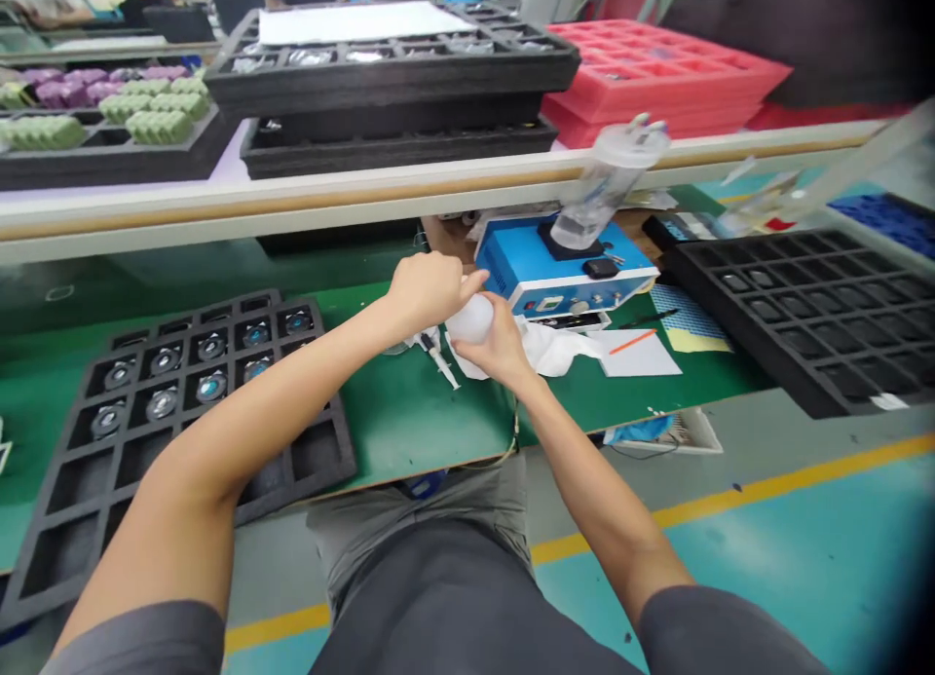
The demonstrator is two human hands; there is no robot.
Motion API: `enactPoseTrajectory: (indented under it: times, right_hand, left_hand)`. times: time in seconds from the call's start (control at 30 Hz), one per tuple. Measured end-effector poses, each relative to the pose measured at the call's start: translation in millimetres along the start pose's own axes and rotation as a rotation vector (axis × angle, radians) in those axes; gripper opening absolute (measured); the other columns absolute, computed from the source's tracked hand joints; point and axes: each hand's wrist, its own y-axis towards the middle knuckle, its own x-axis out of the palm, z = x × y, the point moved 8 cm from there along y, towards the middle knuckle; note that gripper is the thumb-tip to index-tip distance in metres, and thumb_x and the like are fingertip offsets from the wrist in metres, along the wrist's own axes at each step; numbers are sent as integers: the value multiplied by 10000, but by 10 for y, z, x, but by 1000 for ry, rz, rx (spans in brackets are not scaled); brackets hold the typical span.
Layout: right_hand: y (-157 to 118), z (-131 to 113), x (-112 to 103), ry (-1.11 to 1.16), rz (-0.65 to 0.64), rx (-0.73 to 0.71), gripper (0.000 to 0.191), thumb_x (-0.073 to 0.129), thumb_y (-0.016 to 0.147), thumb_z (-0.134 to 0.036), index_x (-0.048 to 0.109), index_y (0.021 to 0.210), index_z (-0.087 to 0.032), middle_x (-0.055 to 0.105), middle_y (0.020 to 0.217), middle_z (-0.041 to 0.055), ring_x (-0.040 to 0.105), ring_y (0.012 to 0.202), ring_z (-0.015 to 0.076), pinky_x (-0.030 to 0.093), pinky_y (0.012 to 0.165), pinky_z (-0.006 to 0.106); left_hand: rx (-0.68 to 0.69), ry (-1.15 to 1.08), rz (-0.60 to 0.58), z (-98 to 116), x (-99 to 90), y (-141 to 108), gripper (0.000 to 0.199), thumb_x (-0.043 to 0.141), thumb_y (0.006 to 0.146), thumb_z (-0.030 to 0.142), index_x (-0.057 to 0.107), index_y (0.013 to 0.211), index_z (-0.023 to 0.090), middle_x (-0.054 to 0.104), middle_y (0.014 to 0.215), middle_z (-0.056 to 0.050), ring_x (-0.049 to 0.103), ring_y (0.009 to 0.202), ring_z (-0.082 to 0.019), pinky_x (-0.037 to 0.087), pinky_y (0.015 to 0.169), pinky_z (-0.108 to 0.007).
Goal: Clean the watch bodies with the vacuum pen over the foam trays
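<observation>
The rounded white object [470, 318] looks smooth with a soft sheen, while the crumpled white cloth [555, 352] beneath it is matt and soft. The black foam tray [197, 402] looks rough and matt. The green bench top [409, 441] is smooth laminate. The blue instrument housing [504, 261] is glossy, the clear plastic cylinder [603, 183] shiny, and the paper sheet [635, 356] matt.

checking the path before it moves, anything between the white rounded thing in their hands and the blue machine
Only the person's own fingers: the fingers of the right hand curl over the far side of the white rounded object, toward the blue machine. The left hand is at its top. The white cloth lies lower, on the bench.
</observation>
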Motion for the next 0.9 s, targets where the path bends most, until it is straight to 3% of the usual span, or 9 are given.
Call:
enactPoseTrajectory:
  times: [0.07,0.17,0.23,0.33,0.43,0.5,0.63,0.77,0.9]
  right_hand:
    - [-15,-8,15,3,-6,-7,826,794,623,-376,436,1352,-226,575,1378,168,572,1299,389,473,1109,585]
    - [-16,5,-17,11,2,14,813,784,628,-392,438,1345,-225,582,1370,168,576,1292,386,470,1111,591]
    - [7,14,-52,10,3,28,817,786,618,-397,447,1339,-215,588,1360,175,580,1283,390,469,1111,597]
    - [63,-2,-78,-3,-21,20,821,796,598,-393,465,1328,-212,592,1353,175,579,1278,396,456,1124,606]
    - [102,-26,-69,-20,-52,8,819,801,595,-389,472,1326,-221,595,1348,167,580,1280,397,453,1126,605]
    - [108,-34,-56,-29,-67,6,817,802,596,-391,475,1326,-225,597,1346,164,584,1277,397,461,1116,601]
    - [96,-36,-45,-41,-89,-6,808,796,601,-390,480,1325,-219,599,1342,165,590,1268,397,467,1109,592]
    - [112,-51,-45,-74,-128,-19,816,784,604,-376,483,1340,-193,596,1350,179,584,1274,398,457,1118,579]
    - [158,-157,4,-150,-226,-54,804,761,629,-352,484,1359,-159,597,1350,191,579,1279,395,456,1115,549]
  left_hand:
    - [-108,-41,45,-147,-95,-78,662,357,1032,630,736,893,105,730,950,-191,710,1003,-369,507,851,-435]
    - [-67,-106,-16,-350,-99,-321,490,484,999,579,716,927,153,738,928,-131,714,943,-322,501,820,-399]
    - [55,-125,-171,-424,103,-568,300,570,963,447,697,1018,181,753,974,-102,718,923,-293,502,781,-363]
    - [178,-37,-457,-489,640,-976,187,596,910,256,693,1058,195,765,1039,-113,734,951,-301,517,749,-358]
    - [190,24,-521,-478,1026,-1164,186,620,883,212,703,1050,200,769,1020,-134,742,954,-334,539,743,-395]
    - [206,31,-506,-419,1104,-1178,171,682,861,233,709,1028,208,767,1022,-135,734,1002,-344,550,790,-412]
    - [207,39,-445,-445,880,-1095,271,740,869,415,707,1040,207,752,1078,-136,711,1065,-351,552,860,-426]
    - [74,-11,-134,-835,442,-857,443,618,953,400,588,1348,200,639,1348,-159,619,1246,-342,539,936,-433]
    - [81,-216,-148,-1150,550,-686,503,614,920,297,563,1410,196,624,1384,-139,603,1279,-306,497,1047,-419]
